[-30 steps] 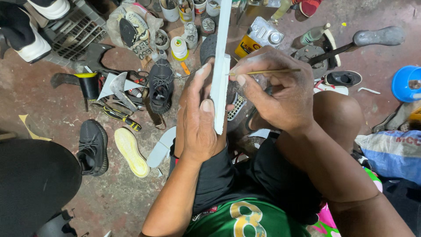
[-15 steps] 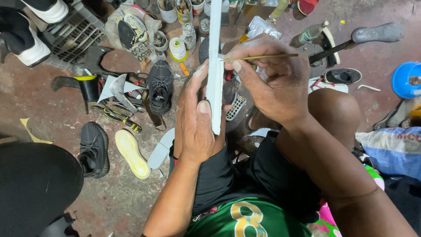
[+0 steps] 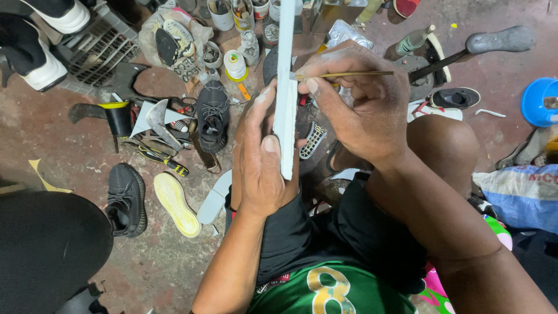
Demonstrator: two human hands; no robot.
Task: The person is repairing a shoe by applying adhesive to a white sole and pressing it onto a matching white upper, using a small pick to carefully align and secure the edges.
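At the centre of the frame, running up to the top edge, stands a long, thin, pale grey-white shoe sole (image 3: 285,99), seen edge-on and upright. The left hand (image 3: 261,163) grips its lower part, thumb pressed on the edge. The right hand (image 3: 360,107) pinches a slim brush (image 3: 349,74), its tip touching the sole's upper edge.

A small bottle (image 3: 410,42) with a pale label lies tilted just left of the black shoe last (image 3: 501,38) at the top right. Well below that last, at the right edge, a white and blue woven sack (image 3: 523,195) bears red print. Left of the last, a crinkled silvery packet (image 3: 347,35) lies.
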